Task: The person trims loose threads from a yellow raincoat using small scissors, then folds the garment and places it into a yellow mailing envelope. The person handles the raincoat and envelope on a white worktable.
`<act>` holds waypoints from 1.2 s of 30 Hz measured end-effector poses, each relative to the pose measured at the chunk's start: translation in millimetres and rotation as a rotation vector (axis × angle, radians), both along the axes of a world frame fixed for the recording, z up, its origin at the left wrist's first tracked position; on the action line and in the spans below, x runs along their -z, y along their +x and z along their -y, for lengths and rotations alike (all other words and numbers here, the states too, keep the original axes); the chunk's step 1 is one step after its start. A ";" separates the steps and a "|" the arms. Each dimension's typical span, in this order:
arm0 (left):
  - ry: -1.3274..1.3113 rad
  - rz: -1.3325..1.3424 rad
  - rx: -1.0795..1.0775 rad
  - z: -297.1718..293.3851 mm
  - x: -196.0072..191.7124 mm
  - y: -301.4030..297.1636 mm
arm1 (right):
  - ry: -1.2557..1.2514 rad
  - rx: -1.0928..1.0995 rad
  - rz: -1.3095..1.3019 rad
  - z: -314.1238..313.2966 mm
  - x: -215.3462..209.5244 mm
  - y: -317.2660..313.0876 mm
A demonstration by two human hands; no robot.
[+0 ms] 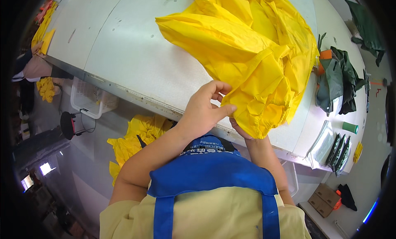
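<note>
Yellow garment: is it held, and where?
Yes. The left hand pinches the yellow garment at its near bunched hem; the right hand grips the same hem from beneath, mostly hidden.

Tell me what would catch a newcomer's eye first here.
The big crumpled yellow cloth spread on the pale table. At the near edge, the left hand pinches its corner, and the right hand is tucked beneath. Dark green cloth lies farther right.

Most of the right hand (243,131) under the yellow fabric (247,53), fabric's top cut off.
</note>
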State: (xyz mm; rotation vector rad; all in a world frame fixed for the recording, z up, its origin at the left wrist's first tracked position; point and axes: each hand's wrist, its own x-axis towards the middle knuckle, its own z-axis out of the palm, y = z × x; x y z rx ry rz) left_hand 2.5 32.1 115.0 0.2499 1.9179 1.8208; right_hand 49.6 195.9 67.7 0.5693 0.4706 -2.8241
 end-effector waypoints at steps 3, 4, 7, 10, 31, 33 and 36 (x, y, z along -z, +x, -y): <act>0.078 0.141 -0.010 3.4 4.6 -6.1 | 0.009 0.016 -0.016 -1.4 2.4 3.2; 0.114 0.222 -0.009 6.1 6.1 -8.5 | -0.025 0.064 0.036 -0.4 -2.0 3.5; 0.619 0.461 -0.106 9.8 6.2 -9.3 | -0.135 0.252 0.257 11.2 -36.7 -4.2; 0.925 0.606 -0.179 8.6 -3.8 -13.1 | -0.474 0.087 -0.117 -0.6 -26.2 -9.8; 0.670 0.426 -0.125 -2.5 -31.3 -14.1 | 1.460 0.292 -0.204 -23.4 -82.5 -37.0; 0.699 0.438 -0.087 -1.0 -32.8 -12.9 | 1.389 0.305 -0.188 -30.1 -83.4 -40.5; 0.708 0.495 -0.110 -2.2 -34.1 -11.1 | 1.581 0.395 -0.374 -29.8 -83.2 -37.0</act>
